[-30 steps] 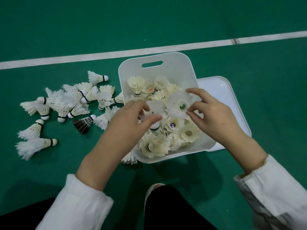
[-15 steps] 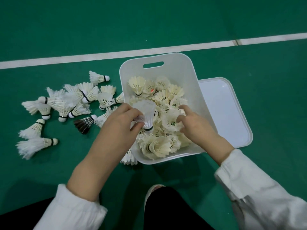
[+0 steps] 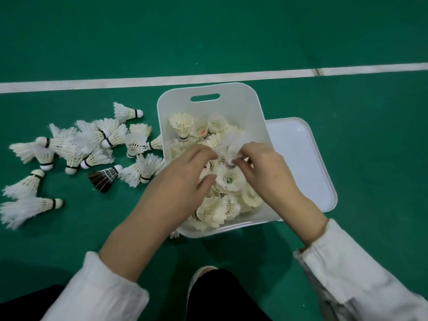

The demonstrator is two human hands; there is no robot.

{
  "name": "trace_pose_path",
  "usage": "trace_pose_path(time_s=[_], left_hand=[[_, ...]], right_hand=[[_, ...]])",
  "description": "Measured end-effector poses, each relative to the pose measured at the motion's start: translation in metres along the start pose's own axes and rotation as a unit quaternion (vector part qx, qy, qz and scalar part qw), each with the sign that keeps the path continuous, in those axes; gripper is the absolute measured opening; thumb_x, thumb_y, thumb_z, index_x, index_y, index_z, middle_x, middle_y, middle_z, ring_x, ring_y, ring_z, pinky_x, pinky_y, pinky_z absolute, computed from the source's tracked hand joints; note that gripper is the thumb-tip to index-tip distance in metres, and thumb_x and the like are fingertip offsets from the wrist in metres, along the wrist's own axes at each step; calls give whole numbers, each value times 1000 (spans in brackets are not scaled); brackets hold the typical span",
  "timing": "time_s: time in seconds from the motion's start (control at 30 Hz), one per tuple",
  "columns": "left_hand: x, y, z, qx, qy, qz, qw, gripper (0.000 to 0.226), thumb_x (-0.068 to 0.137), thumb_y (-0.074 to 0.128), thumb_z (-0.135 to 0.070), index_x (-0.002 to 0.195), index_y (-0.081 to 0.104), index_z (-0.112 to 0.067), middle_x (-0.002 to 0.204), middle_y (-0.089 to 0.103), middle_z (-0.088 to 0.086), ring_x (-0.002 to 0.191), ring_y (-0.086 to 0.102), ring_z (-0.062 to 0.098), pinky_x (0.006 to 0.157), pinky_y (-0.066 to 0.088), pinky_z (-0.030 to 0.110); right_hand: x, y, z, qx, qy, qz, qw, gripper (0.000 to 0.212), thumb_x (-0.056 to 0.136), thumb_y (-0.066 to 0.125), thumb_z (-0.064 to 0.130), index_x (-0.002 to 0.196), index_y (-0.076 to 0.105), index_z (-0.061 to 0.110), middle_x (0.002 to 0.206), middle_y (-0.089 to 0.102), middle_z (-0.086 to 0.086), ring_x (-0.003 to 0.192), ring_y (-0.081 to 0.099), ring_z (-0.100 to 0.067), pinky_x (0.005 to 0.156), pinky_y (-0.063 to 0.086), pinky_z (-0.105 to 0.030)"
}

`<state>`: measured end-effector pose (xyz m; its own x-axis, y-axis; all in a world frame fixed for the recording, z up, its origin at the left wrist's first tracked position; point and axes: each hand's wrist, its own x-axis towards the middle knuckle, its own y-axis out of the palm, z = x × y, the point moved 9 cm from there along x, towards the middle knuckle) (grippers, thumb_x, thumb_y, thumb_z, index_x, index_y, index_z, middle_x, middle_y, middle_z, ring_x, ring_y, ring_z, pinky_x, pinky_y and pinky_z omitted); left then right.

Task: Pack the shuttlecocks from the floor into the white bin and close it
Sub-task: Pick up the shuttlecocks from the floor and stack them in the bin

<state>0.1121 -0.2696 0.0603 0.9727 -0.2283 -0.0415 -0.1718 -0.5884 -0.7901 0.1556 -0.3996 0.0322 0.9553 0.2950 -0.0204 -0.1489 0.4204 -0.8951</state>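
The white bin point(image 3: 231, 98) stands open on the green floor, filled with several cream shuttlecocks point(image 3: 183, 122). Both hands are inside it. My right hand point(image 3: 266, 170) pinches a white feathered shuttlecock point(image 3: 234, 142) above the pile. My left hand point(image 3: 185, 179) rests on the pile beside it, fingertips near the same shuttlecock; whether it grips anything is hidden. Several white shuttlecocks point(image 3: 97, 144) and one dark one point(image 3: 104, 178) lie scattered on the floor left of the bin.
The bin's white lid point(image 3: 305, 163) lies flat on the floor against the bin's right side. A white court line point(image 3: 139, 81) runs across behind the bin. My dark trouser knee point(image 3: 220, 295) is just below the bin.
The white shuttlecock that my left hand held over the bin is now pinched by my right hand, which rose from the pile. My left hand has moved right, deeper over the bin.
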Motion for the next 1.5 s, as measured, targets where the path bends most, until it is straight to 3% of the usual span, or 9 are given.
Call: trace_pose_path(time_s=[0.13,0.27,0.43,0.6,0.73,0.93,1.07,1.23,1.5], left_hand=[[1,-14,27,51,-54,4,997,28,93,45,-34,118,51,-24,119,50,-10,90,57,9,78,48,31],[-4,-12,49,85,-80,50,992,21,93,44,-35,108,54,-25,99,59,-10,87,56,10,78,50,36],[-9,-15,59,97,-60,61,992,19,92,43,-37,103,55,-26,93,58,-10,85,56,11,76,50,36],[-3,-21,79,158,-33,129,978,17,93,42,-35,97,56,-25,94,60,-9,84,56,12,73,50,36],[-6,-38,93,260,30,195,945,19,94,38,-31,96,55,-22,95,61,-6,81,56,13,66,47,31],[-36,-84,132,361,74,271,889,26,96,33,-31,103,55,-18,101,62,0,84,58,21,66,44,28],[-57,-110,188,329,13,255,909,20,94,37,-32,95,54,-20,90,60,0,77,53,21,70,48,31],[-95,-104,279,269,-94,220,933,18,92,39,-28,90,54,-19,90,61,1,80,56,22,68,47,31],[-163,-92,391,55,-302,39,951,12,88,52,-20,91,63,-18,94,68,6,82,60,25,73,47,32]], right_hand=[[26,3,-35,-54,66,-31,996,26,95,46,21,88,63,2,90,64,-12,87,57,-29,71,37,-32],[40,66,-70,-62,145,103,982,28,95,45,16,84,63,-3,84,65,-22,81,60,-35,66,40,-32],[37,93,-89,58,235,195,950,37,97,43,23,64,52,8,59,47,-4,57,47,-22,49,33,-26],[44,57,-58,-122,131,154,972,34,93,43,31,112,62,10,114,60,-13,96,59,-32,76,44,-32],[52,20,16,-118,45,98,987,28,92,44,30,101,63,11,104,64,-8,90,60,-30,74,46,-33],[20,65,183,-22,-176,279,944,23,93,48,30,105,62,15,100,63,-2,87,57,-17,74,42,-27],[8,143,222,-68,-206,340,915,24,92,48,27,106,61,12,108,63,-8,98,59,-24,81,45,-31],[29,210,214,-100,-134,333,928,25,90,46,21,105,60,7,111,59,-14,101,58,-31,82,48,-37],[85,226,162,-29,61,154,986,33,85,56,16,116,51,8,121,51,-12,106,54,-31,86,46,-39]])
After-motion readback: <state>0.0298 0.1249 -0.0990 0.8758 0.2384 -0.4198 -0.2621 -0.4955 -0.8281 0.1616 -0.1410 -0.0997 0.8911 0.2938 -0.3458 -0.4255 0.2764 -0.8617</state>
